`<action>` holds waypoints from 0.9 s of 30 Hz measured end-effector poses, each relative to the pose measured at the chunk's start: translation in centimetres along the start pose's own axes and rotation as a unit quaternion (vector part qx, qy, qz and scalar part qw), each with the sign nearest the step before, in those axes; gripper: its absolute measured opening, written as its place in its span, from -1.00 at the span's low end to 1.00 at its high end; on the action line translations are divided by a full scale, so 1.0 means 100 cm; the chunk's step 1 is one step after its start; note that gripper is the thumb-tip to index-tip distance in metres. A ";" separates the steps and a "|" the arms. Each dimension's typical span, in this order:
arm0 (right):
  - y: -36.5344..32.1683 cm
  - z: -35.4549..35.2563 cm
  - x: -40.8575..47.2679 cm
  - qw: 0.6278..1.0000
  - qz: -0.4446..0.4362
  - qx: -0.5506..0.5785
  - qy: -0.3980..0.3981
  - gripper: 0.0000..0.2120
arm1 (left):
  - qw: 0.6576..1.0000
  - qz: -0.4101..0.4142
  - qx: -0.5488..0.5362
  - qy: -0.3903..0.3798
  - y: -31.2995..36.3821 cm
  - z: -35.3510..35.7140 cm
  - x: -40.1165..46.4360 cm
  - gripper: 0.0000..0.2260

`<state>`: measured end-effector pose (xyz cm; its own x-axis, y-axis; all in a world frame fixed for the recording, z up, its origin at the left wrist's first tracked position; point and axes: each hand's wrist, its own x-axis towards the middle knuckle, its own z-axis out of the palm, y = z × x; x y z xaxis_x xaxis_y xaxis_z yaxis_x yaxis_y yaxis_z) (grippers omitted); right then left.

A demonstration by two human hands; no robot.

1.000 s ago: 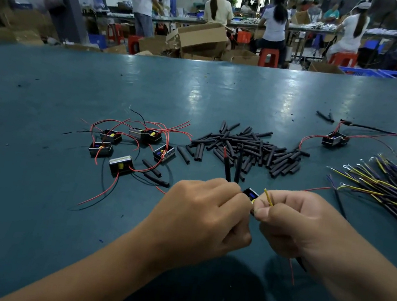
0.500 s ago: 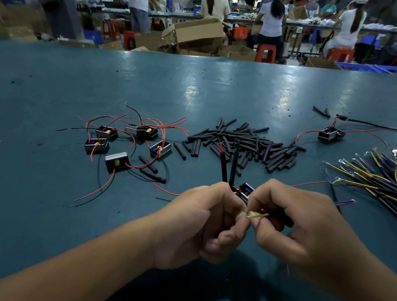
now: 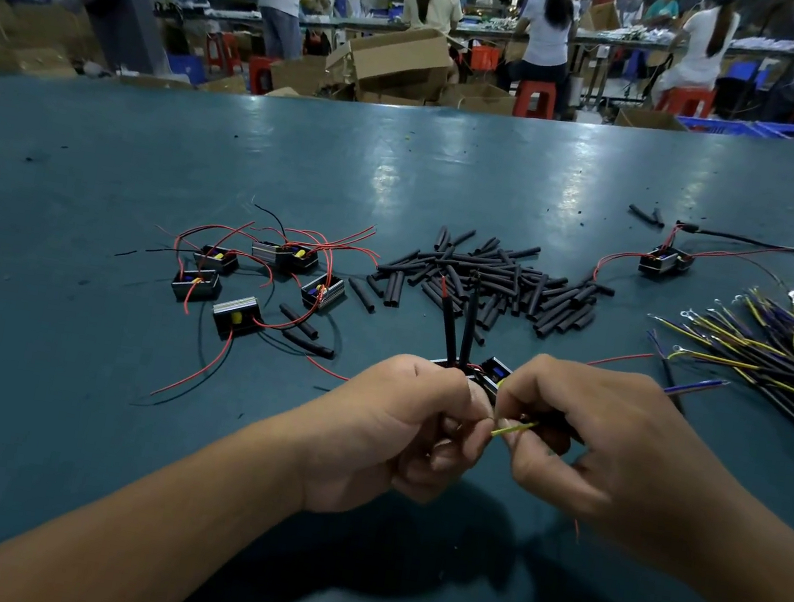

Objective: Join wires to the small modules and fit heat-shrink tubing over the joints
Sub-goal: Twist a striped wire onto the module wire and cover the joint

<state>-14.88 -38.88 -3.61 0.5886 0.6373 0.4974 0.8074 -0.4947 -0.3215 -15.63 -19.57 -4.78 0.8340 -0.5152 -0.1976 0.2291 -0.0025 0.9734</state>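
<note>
My left hand point(image 3: 408, 432) grips a small black module point(image 3: 490, 372) just above the green table; two black heat-shrink tubes point(image 3: 458, 328) stick up from it. My right hand point(image 3: 585, 447) pinches a yellow wire point(image 3: 512, 428) whose end reaches my left fingertips. Most of the module is hidden behind both hands. Several more modules with red wires point(image 3: 259, 273) lie to the left. A heap of black heat-shrink tubing pieces point(image 3: 487, 278) lies ahead. A bundle of yellow and blue wires point(image 3: 780, 361) lies at the right.
One module with joined leads point(image 3: 665, 260) lies at the far right, with loose tubing pieces point(image 3: 645, 215) behind it. The table point(image 3: 56, 403) runs far back. Beyond its far edge are cardboard boxes point(image 3: 396, 61), red stools and seated workers.
Both hands dropped slightly and turned. The yellow wire went from pointing upward at my right thumb to lying level between the two hands, its end at my left fingertips.
</note>
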 end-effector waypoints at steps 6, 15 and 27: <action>0.002 0.005 -0.002 0.997 0.060 0.036 -0.017 -0.94 | 0.935 0.178 0.300 0.067 0.002 -0.003 -0.005 -0.78; 0.001 0.006 0.004 0.908 0.241 0.340 -0.046 -0.88 | 0.618 0.426 0.637 0.174 -0.004 -0.009 0.000 -0.85; 0.006 -0.003 0.007 0.799 0.338 0.492 -0.076 -0.78 | 0.812 0.325 0.410 0.258 -0.008 -0.001 0.006 -0.78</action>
<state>-14.00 -38.90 -3.25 0.8411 0.5232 -0.1373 -0.0995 -0.0998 -0.9900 -15.26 -19.81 -5.69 0.7933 -0.2088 0.5720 -0.5782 -0.5527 0.6001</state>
